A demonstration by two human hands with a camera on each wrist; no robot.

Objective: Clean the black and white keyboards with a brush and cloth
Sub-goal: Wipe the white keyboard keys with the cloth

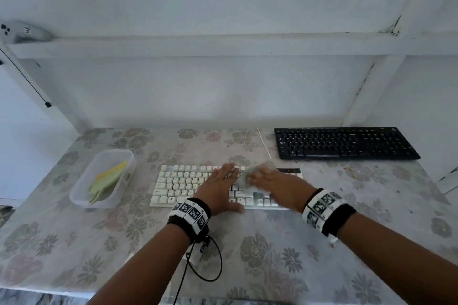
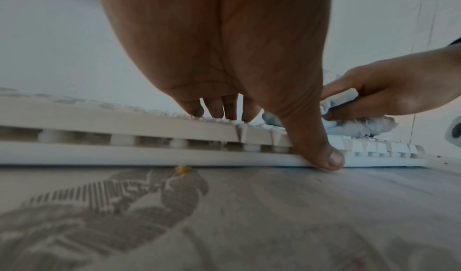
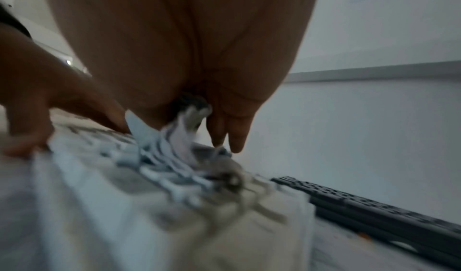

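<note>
The white keyboard [image 1: 178, 186] lies in the middle of the table. My left hand [image 1: 218, 186] rests flat on its keys with straight fingers [image 2: 214, 109], thumb at the front edge [image 2: 324, 157]. My right hand [image 1: 270, 181] grips a crumpled pale cloth [image 1: 250, 173] and presses it on the keyboard's right half; in the right wrist view the cloth [image 3: 179, 137] hangs blurred under the palm. In the left wrist view the cloth [image 2: 349, 125] sits on the keys [image 2: 361, 147]. The black keyboard [image 1: 344, 143] lies at the back right, also seen as a black keyboard [image 3: 374, 212] beyond the white one.
A clear plastic tub [image 1: 104, 178] with yellow and green brushes [image 1: 109, 178] stands left of the white keyboard. A white cable [image 1: 265, 143] runs back from it. The table has a floral cover [image 1: 272, 255] with crumbs at the right. A white shelf [image 1: 223, 47] hangs above.
</note>
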